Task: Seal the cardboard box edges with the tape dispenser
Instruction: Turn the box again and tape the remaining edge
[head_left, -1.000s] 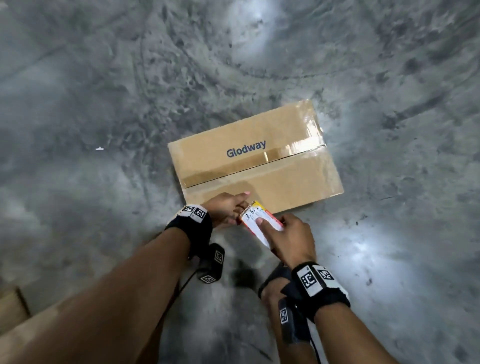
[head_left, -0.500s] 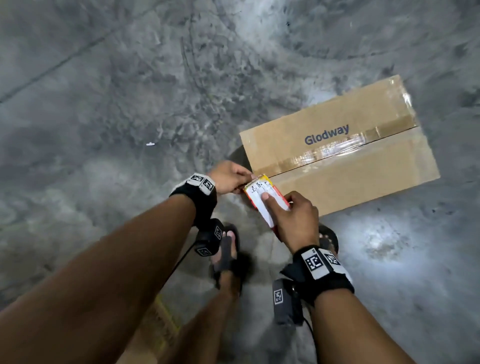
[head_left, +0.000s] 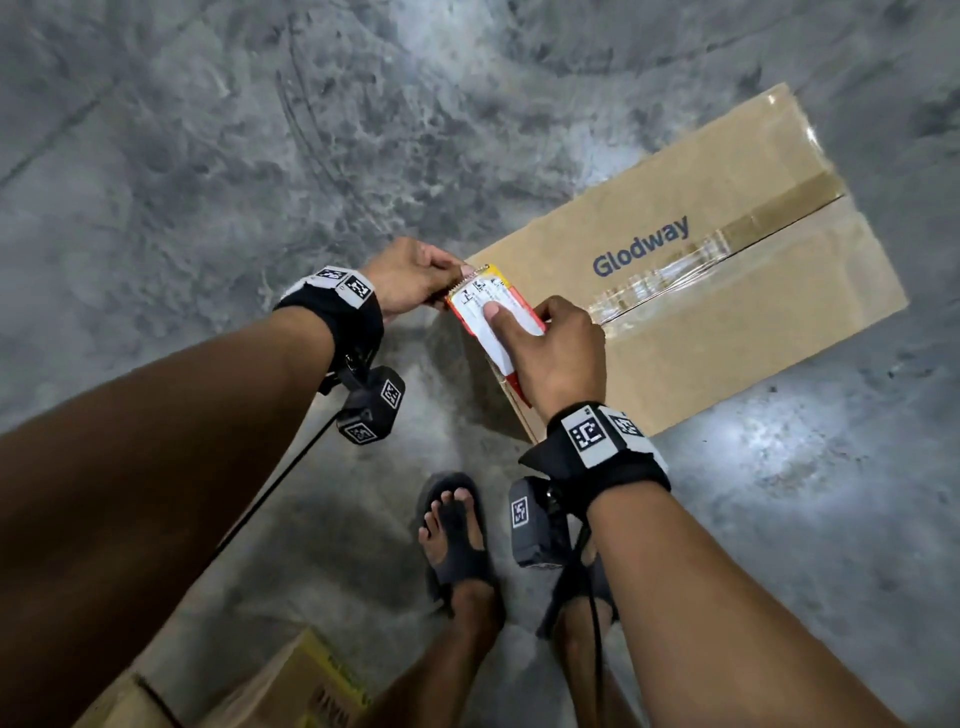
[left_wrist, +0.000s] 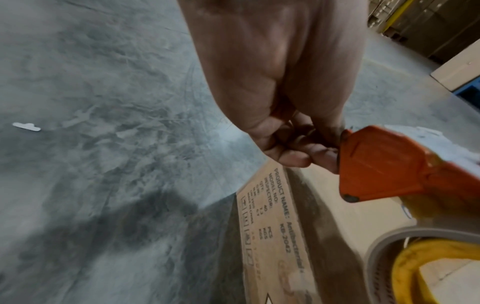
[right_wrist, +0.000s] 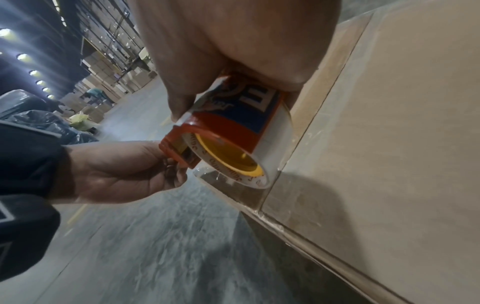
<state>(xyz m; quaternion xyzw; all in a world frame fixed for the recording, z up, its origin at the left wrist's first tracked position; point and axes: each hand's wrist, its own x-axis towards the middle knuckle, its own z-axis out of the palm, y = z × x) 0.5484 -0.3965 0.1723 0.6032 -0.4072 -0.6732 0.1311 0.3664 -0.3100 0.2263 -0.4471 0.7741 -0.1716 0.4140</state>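
Note:
A brown "Glodway" cardboard box (head_left: 727, 291) lies on the concrete floor, with clear tape along its centre seam (head_left: 691, 262). My right hand (head_left: 550, 343) grips the orange and white tape dispenser (head_left: 493, 306) over the box's near left corner; its clear tape roll (right_wrist: 233, 160) shows in the right wrist view. My left hand (head_left: 415, 280) pinches at the dispenser's cutter end (left_wrist: 374, 162), fingers curled against its orange tip. Whether tape is held between those fingers cannot be told.
My sandalled foot (head_left: 457, 540) stands just below the box's corner. Another cardboard box with a yellow label (head_left: 291, 691) sits at the bottom left. Stacked cartons and black bags (right_wrist: 39, 119) are far off in the warehouse.
The view has swung left, so the box now sits further right in the frame. Both hands with the dispenser moved from the box's long near side to its left end corner.

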